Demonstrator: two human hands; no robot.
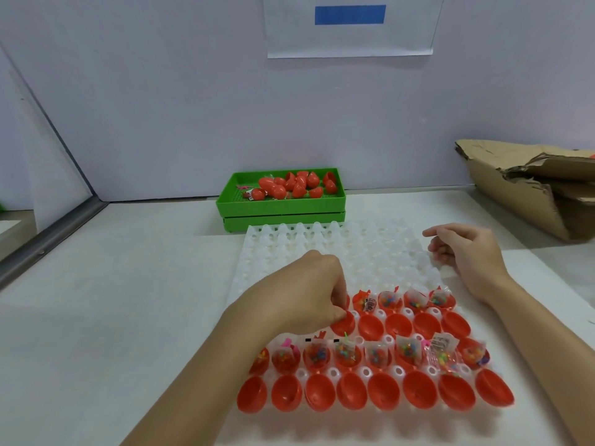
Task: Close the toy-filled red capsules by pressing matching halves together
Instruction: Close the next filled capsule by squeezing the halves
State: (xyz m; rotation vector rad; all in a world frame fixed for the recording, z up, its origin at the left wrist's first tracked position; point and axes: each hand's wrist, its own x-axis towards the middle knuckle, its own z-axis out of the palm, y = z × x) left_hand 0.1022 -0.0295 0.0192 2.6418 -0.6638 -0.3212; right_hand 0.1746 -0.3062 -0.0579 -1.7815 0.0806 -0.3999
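Red plastic under your left fingertips: an empty capsule half at the left end of the upper empty row.

Your left hand [309,294], centre frame, has its fingers curled down and pinches the rim of that empty half [344,324]; its filled partner lies directly above it in the frame, almost wholly hidden under your knuckles, so the coming move looks like a short lift up-frame, mouth turned down onto the toys. Your right hand [467,252], upper right of centre, hovers loosely curled over the bare white tray [370,249] and holds nothing, well apart from the pair. To the right run four more filled halves [415,300] over their empty halves [426,324]. Lower in the frame two fuller rows wait unclosed. Closed capsules [289,185] sit in the green tray [280,206], upper centre.
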